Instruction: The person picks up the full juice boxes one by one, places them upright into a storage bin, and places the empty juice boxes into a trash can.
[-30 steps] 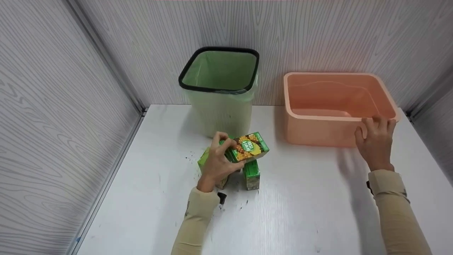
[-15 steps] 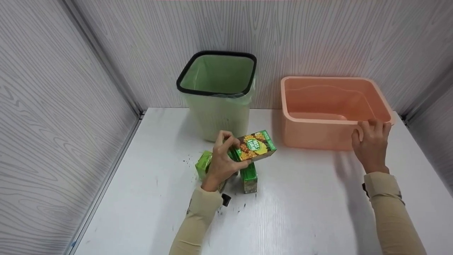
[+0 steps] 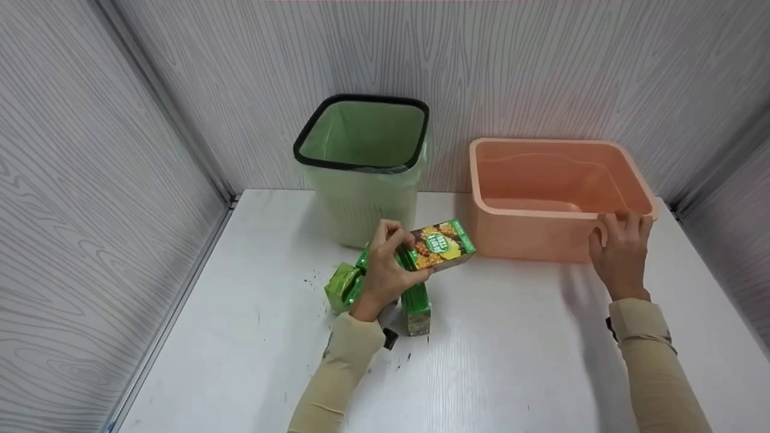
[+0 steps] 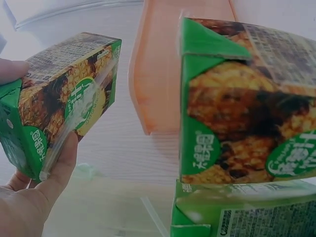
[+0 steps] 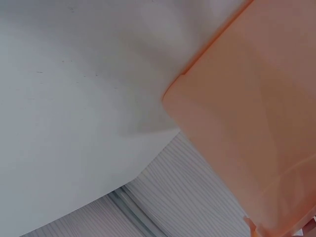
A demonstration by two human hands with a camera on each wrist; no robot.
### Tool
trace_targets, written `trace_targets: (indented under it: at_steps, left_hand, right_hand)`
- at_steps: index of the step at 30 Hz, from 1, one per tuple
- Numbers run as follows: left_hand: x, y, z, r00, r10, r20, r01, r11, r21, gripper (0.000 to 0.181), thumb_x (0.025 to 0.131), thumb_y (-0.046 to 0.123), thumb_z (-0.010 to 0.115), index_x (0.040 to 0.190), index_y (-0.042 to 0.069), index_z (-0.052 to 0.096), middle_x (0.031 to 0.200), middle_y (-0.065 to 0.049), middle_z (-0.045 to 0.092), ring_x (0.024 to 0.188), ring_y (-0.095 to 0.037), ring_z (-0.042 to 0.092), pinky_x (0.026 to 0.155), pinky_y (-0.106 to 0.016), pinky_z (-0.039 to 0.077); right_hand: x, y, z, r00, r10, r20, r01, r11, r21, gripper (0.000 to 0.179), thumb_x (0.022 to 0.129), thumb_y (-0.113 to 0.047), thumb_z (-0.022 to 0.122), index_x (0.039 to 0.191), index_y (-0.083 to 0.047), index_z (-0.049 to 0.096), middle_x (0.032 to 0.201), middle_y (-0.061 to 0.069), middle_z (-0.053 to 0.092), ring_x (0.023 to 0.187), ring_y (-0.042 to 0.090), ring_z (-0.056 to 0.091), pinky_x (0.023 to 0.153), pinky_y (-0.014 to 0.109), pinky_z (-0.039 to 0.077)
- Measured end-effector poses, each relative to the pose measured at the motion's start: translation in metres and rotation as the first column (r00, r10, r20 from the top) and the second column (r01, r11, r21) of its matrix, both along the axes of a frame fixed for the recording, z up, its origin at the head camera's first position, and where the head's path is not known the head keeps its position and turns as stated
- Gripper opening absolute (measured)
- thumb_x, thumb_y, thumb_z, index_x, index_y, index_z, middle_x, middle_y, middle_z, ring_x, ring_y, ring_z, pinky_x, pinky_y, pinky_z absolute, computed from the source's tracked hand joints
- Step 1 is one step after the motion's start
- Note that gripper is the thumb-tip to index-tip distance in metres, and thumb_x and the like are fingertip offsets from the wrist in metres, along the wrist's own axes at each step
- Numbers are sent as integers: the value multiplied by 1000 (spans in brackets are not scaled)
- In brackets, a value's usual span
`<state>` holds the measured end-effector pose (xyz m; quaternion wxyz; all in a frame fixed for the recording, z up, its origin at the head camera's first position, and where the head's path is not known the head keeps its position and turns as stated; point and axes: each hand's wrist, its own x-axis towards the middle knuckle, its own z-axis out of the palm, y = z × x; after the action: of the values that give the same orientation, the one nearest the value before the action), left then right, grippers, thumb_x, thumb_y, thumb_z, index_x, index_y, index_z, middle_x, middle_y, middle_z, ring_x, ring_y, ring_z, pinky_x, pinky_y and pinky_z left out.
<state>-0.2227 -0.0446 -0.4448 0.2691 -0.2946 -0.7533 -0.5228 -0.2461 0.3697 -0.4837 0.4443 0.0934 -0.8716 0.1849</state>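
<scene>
My left hand (image 3: 385,264) grips a green juice box (image 3: 442,245) by one end, fingers above and thumb below, its pineapple picture turned up. In the left wrist view a wrapped straw (image 4: 74,123) runs along the side of this juice box. Below and behind the hand, more juice boxes sit on the table: a dark green one (image 3: 416,310) to the right and a light green one (image 3: 341,287) to the left, partly covered. On the right, my right hand (image 3: 621,255) holds the front rim of a pink plastic tub (image 3: 529,237), fingers curled over the edge.
A pale green bin (image 3: 364,204) with a black rim stands at the back, left of the tub. Small dark specks (image 3: 400,361) lie on the white table (image 3: 493,373). Wood-patterned panels (image 3: 258,72) close in the back and sides.
The left hand has carried the juice box a little to the right, uncovering more of the boxes beneath. The right hand stays on the tub rim. The head view has shifted slightly.
</scene>
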Motion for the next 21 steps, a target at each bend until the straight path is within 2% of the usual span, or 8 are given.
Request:
trace_targets:
  at_steps: [8,15,21]
  left_hand:
    - [-7,11,3,1000,4,30,-5,1000,31,43,64,5,90,85,3,54,102,-7,40,98,-25,46,82,-36,48]
    - [-16,22,7,1000,-15,20,14,998,54,42,64,2,90,84,2,53,100,-8,40,94,-24,46,76,-33,49]
    - [-24,31,13,1000,-3,12,3,998,62,42,65,3,91,86,3,54,102,-9,41,97,-24,48,79,-32,51]
  right_hand:
    - [1,-1,-1,1000,6,-24,-6,1000,-10,9,91,8,59,101,10,59,104,39,51,94,55,40,85,65,31]
    - [1,-1,-3,999,0,-36,-1,999,-34,9,91,10,59,99,9,59,104,39,52,95,55,41,87,66,30]
    - [-1,-4,-2,1000,-13,-14,13,999,-44,7,92,8,59,99,10,59,105,39,52,96,54,40,86,67,32]
